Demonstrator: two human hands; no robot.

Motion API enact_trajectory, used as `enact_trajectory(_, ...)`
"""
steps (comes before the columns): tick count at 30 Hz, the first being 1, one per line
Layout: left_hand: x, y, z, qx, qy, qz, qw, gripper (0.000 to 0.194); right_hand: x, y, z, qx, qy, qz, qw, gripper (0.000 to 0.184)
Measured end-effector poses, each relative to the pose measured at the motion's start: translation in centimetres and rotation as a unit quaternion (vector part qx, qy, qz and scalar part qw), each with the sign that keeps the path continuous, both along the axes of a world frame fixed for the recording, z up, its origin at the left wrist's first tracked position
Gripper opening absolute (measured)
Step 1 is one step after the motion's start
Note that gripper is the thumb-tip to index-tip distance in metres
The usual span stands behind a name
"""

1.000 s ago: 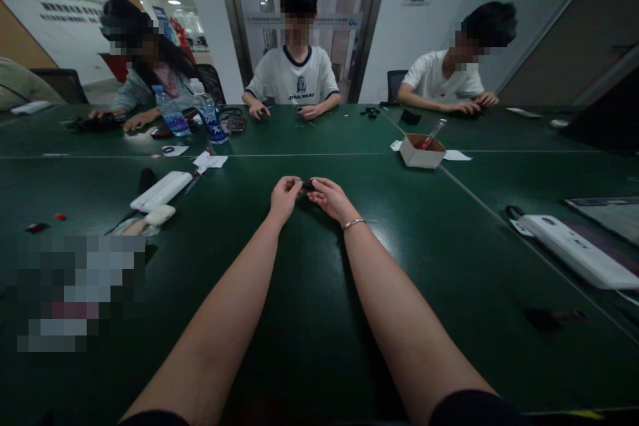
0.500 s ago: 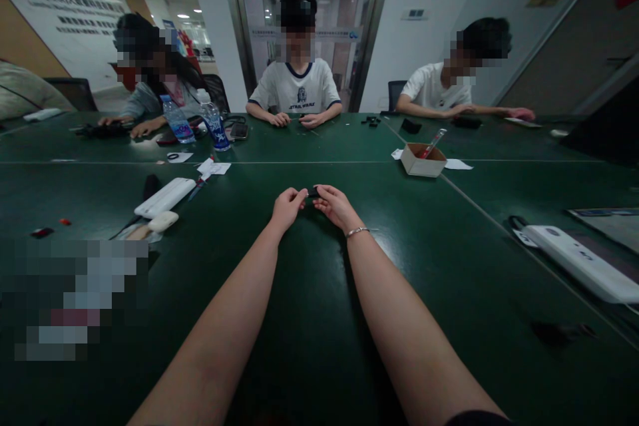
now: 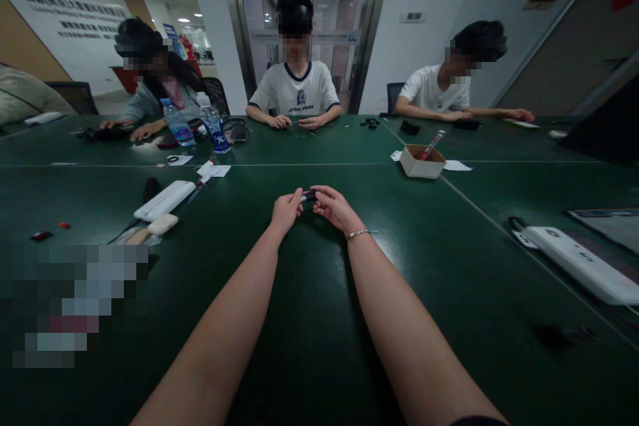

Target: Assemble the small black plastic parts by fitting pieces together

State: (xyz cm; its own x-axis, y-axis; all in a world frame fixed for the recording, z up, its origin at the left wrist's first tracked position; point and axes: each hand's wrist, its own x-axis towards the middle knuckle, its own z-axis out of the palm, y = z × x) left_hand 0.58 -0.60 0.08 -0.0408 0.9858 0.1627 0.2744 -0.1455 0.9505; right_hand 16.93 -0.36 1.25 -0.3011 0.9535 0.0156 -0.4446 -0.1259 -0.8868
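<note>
Both my arms reach forward over the dark green table (image 3: 309,293). Between my fingertips is a small, black, oblong object with a silvery end (image 3: 308,196); its exact kind is too small to tell. My left hand (image 3: 286,211) pinches the silvery end between thumb and fingers. On the other side, my right hand (image 3: 333,206) grips the black end, its thumb and fingers closed around it. The object is held above the tabletop, and my fingers cover parts of both its ends. A silver bracelet (image 3: 357,234) circles my right wrist.
A small box (image 3: 422,164) with a tube-like item stands ahead to the right. Two bottles (image 3: 215,130) are at the far left. White power strips lie left (image 3: 164,201) and right (image 3: 582,263). Three people sit across the table, one in a printed white shirt (image 3: 299,90).
The black object has shifted slightly, and more of its silvery end shows beside my left fingers. My right fingers have moved a little along it. The view has tilted slightly.
</note>
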Motion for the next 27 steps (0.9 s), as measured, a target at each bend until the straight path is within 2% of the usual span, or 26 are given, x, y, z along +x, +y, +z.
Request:
enact_trajectory(5, -0.1, 0.0, 0.1, -0.013, -0.012, 0.001, 1.000, 0.057, 0.0, -0.2, 0.1, 0.004, 0.004, 0.016, 1.000, 0.034)
enact_trajectory(9, 0.0, 0.0, 0.1, 0.000, -0.021, 0.000, 1.000, 0.054, 0.0, -0.1, 0.1, -0.004, -0.002, -0.001, 1.000, 0.040)
enact_trajectory(12, 0.2, 0.0, -0.1, 0.021, -0.034, -0.017, 0.999, 0.045, -0.2, 0.1, 0.0, -0.021, 0.000, -0.037, 0.999, 0.040)
enact_trajectory(17, 0.5, -0.1, 0.2, 0.086, -0.047, -0.025, 0.995, 0.017, -0.6, 0.2, 0.0, -0.034, -0.004, -0.071, 0.997, 0.040)
enact_trajectory(19, 0.6, -0.2, 0.5, 0.103, -0.058, -0.031, 0.993, 0.018, -0.6, 0.2, 0.0, -0.036, -0.012, -0.073, 0.997, 0.040)
enact_trajectory(24, 1.0, -0.4, 0.9, 0.027, -0.106, -0.023, 0.994, 0.020, -0.7, 0.1, 0.0, -0.030, -0.021, -0.058, 0.998, 0.042)
enact_trajectory(27, 1.0, -0.4, 0.9, 0.021, -0.115, -0.004, 0.993, 0.025, -0.6, 0.1, 0.0, -0.025, -0.025, -0.047, 0.998, 0.042)
